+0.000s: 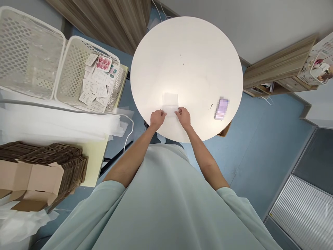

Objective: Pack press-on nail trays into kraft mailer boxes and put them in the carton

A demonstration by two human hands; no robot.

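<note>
A small, whitish translucent sheet or pouch [170, 100] lies on the round white table [187, 62], close to the edge nearest me. Its exact kind is hard to make out against the pale surface. My left hand [157, 119] pinches its lower left side between thumb and fingers. At the lower right side, my right hand [184, 117] pinches it in the same way. Both wrists come in over the table's near edge. To the right on the tabletop is a blurred purple flat object [221, 108].
On the left, a white basket [74, 69] holds printed cards and a small pink pack, beside another basket [15, 45] of clear plastic pieces. Below them are white sheets [59, 121] and stacked folded cardboard boxes [73, 163]. A white cable [133, 126] hangs between that side and the table.
</note>
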